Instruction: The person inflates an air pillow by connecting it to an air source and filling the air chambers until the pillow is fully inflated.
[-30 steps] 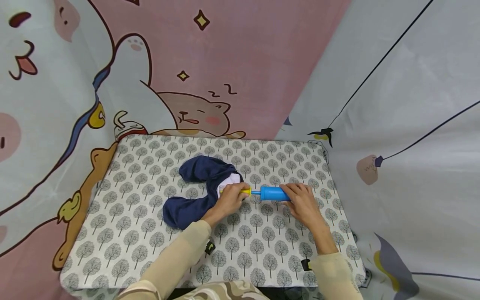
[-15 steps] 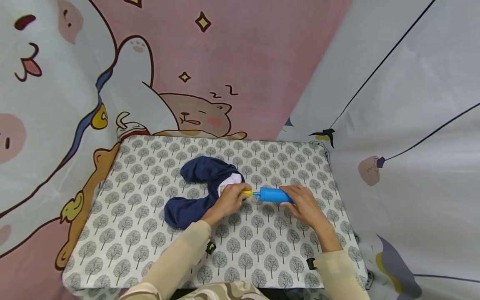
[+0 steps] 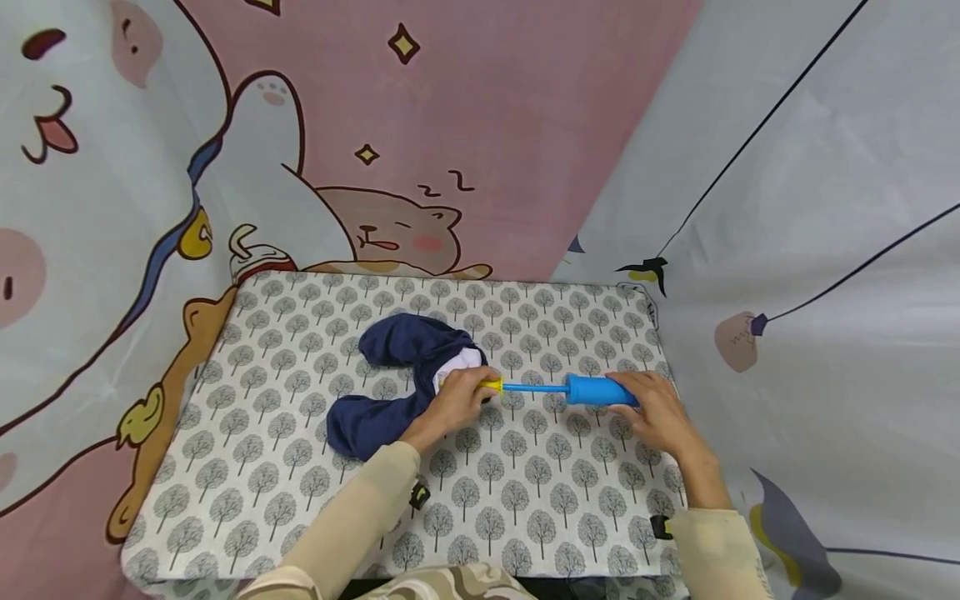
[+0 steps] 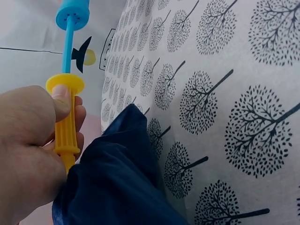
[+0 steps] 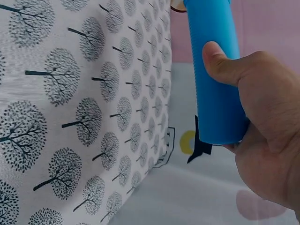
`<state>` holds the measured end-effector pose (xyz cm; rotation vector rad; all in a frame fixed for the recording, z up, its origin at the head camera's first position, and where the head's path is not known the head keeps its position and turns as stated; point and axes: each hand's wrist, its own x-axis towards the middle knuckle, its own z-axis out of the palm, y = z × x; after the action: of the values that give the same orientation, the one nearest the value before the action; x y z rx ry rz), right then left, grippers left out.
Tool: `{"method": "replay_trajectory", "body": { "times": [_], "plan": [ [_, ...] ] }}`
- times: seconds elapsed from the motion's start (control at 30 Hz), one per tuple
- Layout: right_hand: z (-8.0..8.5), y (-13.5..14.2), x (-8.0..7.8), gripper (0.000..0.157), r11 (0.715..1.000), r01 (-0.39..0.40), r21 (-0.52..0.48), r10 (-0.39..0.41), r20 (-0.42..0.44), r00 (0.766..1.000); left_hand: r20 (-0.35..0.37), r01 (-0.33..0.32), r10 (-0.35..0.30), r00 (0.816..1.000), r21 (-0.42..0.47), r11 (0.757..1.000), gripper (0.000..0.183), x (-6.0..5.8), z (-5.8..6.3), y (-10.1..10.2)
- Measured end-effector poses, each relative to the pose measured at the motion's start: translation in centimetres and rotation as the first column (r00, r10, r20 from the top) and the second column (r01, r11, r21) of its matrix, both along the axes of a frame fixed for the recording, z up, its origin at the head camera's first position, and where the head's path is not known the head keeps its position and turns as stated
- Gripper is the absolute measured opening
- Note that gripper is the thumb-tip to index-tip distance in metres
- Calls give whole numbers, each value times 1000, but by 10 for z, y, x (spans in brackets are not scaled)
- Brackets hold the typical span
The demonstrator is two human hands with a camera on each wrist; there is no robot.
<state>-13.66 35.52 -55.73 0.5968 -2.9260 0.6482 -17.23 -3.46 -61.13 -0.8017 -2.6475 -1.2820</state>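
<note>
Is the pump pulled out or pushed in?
Pulled out: the rod shows between the yellow part and the blue barrel. Whether it's all the way, I cannot tell.

I see the head camera peer forward and down from six o'clock at the table (image 3: 555, 500), while close wrist views share the blue cylinder (image 3: 596, 390), at left's eleven, right's two.

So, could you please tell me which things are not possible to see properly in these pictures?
- Left wrist view: the cloth-side end of the yellow handle, behind the dark blue cloth and left hand; the far end of the blue tube, cut off by the top edge.
- Right wrist view: part of the right hand, behind the tube.
- Head view: how far the white material extends, under the left hand.
</note>
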Motion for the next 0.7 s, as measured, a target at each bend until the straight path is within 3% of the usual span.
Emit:
{"method": "replay_trajectory", "body": {
  "times": [0.07,0.1,0.4,0.63,0.7],
  "plan": [
    [1,-1,-1,60,1000,-4,-20,4,16,1000,2,-15,15,1000,5,1000,16,-1,-2,0],
    [1,-4,-2,60,1000,-9,-28,10,18,1000,24,-26,26,999,-7,1000,16,0,5,2],
    [-15,-59,-12,60,997,-57,-45,55,-49,997,42,-57,57,997,4,998,19,-12,-21,0],
    [-16,-95,-16,61,997,-65,30,68,-96,993,-24,-49,49,999,-7,999,19,-7,-12,3],
    [-16,-101,-16,62,996,-74,46,78,-100,992,-12,-38,38,999,17,999,18,-7,-11,3]
  ]
}}
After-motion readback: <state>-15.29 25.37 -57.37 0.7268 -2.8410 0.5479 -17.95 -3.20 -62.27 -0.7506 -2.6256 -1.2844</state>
